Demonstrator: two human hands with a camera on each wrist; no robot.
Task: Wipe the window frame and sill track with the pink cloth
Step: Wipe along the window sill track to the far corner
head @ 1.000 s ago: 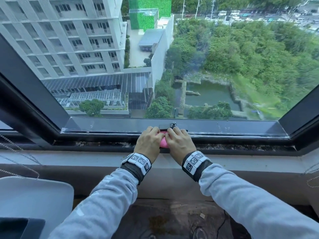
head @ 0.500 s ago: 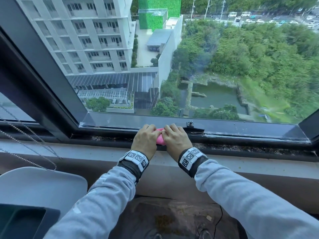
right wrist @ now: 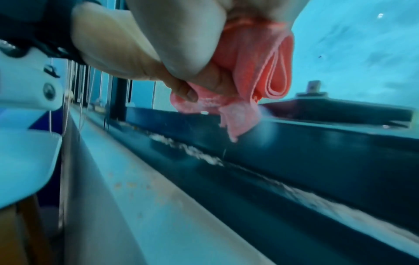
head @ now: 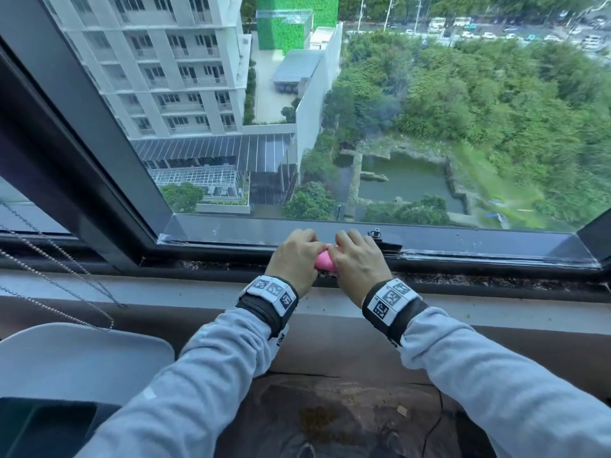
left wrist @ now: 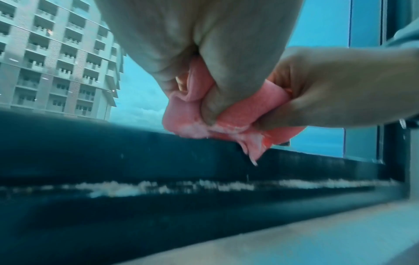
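A bunched pink cloth (head: 325,262) is gripped between both hands at the dark lower window frame rail (head: 479,241). My left hand (head: 294,256) holds its left side and my right hand (head: 358,259) its right side, knuckles up and nearly touching. In the left wrist view, thumbs and fingers pinch the cloth (left wrist: 238,114), and a corner hangs over the rail (left wrist: 113,143). The right wrist view shows the folded cloth (right wrist: 256,71) above the rail. The sill track (head: 479,280) below holds pale grit.
A small latch knob (head: 375,232) sits on the rail just right of my right hand. Bead chains (head: 56,282) hang at the left over a white chair seat (head: 82,358). A pale sill ledge (head: 496,307) runs under the track, with a cracked brown surface (head: 330,408) below.
Both hands, with the cloth between them, have slid left along the rail, from right under the latch knob to its left. The grip looks the same.
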